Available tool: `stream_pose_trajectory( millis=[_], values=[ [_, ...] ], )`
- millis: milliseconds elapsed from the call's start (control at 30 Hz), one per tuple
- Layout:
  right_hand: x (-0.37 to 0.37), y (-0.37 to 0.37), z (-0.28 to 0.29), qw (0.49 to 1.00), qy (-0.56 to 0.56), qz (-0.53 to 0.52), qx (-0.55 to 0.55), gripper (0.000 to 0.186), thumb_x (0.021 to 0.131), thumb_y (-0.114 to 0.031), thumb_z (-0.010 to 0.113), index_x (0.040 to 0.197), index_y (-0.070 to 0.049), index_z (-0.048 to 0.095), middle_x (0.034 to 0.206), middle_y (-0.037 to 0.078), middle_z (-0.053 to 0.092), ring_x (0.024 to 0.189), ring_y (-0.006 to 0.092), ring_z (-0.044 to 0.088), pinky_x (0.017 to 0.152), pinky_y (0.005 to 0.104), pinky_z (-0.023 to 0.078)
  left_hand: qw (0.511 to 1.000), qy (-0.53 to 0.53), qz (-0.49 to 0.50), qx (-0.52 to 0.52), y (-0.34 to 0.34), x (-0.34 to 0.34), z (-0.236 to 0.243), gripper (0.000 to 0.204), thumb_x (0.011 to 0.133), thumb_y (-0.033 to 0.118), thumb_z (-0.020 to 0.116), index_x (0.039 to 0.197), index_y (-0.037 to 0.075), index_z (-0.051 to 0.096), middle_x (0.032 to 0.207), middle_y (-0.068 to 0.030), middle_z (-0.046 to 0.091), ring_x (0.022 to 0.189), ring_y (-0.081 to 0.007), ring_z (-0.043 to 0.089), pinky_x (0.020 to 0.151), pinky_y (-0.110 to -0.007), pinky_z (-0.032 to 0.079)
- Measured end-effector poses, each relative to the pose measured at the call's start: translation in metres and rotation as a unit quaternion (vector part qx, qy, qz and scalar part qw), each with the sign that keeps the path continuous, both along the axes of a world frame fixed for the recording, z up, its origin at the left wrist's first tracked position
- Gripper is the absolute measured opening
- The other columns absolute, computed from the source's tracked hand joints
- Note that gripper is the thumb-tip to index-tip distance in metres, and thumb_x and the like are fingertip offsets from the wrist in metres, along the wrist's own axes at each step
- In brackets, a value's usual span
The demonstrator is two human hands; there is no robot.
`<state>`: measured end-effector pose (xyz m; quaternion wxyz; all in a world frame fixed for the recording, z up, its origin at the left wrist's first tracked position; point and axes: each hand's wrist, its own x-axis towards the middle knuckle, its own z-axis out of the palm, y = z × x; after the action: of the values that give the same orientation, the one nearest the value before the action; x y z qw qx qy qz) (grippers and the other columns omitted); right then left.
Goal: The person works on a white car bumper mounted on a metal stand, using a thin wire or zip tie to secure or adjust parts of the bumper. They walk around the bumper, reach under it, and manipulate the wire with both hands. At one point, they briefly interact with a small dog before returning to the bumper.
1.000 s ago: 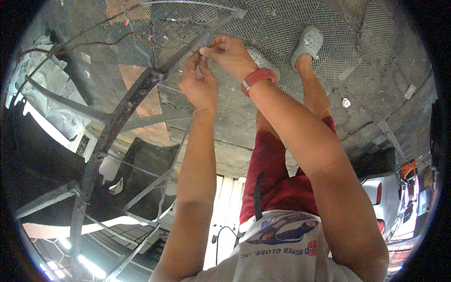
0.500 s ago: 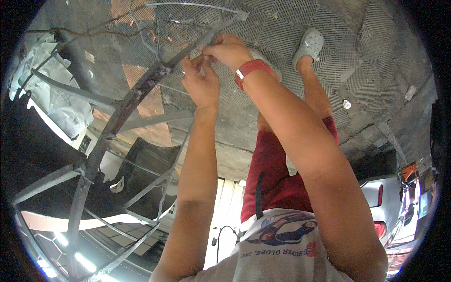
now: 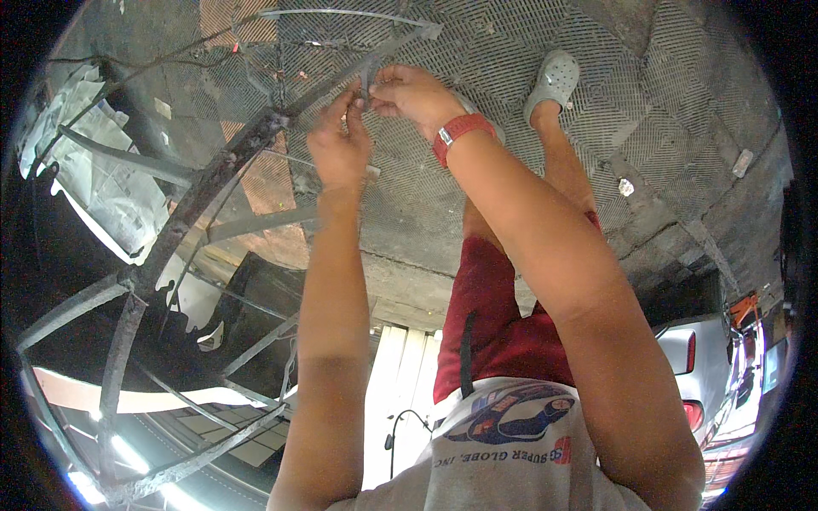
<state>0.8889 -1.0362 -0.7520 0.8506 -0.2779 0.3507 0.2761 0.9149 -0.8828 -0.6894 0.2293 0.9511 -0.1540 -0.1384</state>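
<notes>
My left hand (image 3: 341, 145) and my right hand (image 3: 415, 95) meet just beside the upper end of a dark metal frame bar (image 3: 230, 155). Thumb and fingers of both hands are pinched together, the tips almost touching. A small greyish piece (image 3: 367, 83) shows between the fingertips; its kind is too small to make out. On my right wrist is a red watch strap (image 3: 464, 132). Whether the fingers touch the bar behind them, I cannot tell.
More bars (image 3: 77, 311) branch off the frame at left. Crumpled sheeting (image 3: 102, 170) covers a dark panel there. Patterned matting (image 3: 477, 43) lies on the floor, where my grey clog (image 3: 558, 78) stands. A light-coloured car (image 3: 676, 358) is at right.
Both hands have shifted slightly, the left one moving left and a little down. The frame appears farther left in view. A greyish piece now shows between the fingertips.
</notes>
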Motion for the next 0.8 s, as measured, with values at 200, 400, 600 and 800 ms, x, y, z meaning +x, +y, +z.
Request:
stream_pose_trajectory(
  millis=[200,400,600,800],
  values=[
    [-0.017,-0.006,0.003,1.000,0.002,0.011,-0.006,0.039,0.104,-0.014,0.062,0.137,0.006,0.055,0.125,0.019,0.068,0.111,0.0270,0.068,0.100,0.0380,0.056,0.966,-0.085,-0.233,0.076,0.023,0.038,0.004,0.032,0.090,0.009,0.073,0.122,0.012,0.075,0.106,-0.0148,0.077,0.092,-0.0327,0.076,0.076,-0.042,0.063],
    [-0.043,-0.016,0.001,0.999,0.012,0.044,-0.020,0.042,0.106,-0.019,0.061,0.140,0.005,0.054,0.129,0.020,0.067,0.117,0.0282,0.066,0.102,0.0398,0.055,0.938,-0.089,-0.321,0.099,0.035,0.056,0.003,0.037,0.087,0.009,0.073,0.122,0.017,0.075,0.105,-0.0073,0.076,0.093,-0.0282,0.074,0.076,-0.040,0.061],
    [-0.053,-0.012,-0.009,0.999,0.035,0.016,-0.025,0.033,0.102,-0.017,0.066,0.130,-0.002,0.060,0.117,0.013,0.070,0.104,0.0239,0.069,0.090,0.0377,0.057,0.931,-0.094,-0.339,0.103,0.031,0.060,0.002,0.034,0.086,0.010,0.073,0.120,0.017,0.075,0.100,-0.0052,0.076,0.089,-0.0270,0.073,0.073,-0.039,0.061],
    [-0.057,-0.007,-0.011,0.999,0.029,0.010,-0.018,0.030,0.099,-0.018,0.069,0.126,-0.005,0.063,0.112,0.010,0.072,0.097,0.0216,0.069,0.084,0.0360,0.058,0.941,-0.145,-0.280,0.121,0.028,0.042,-0.003,0.031,0.087,0.014,0.073,0.117,0.020,0.075,0.105,-0.0023,0.076,0.080,-0.0253,0.074,0.067,-0.038,0.061]
  ],
)
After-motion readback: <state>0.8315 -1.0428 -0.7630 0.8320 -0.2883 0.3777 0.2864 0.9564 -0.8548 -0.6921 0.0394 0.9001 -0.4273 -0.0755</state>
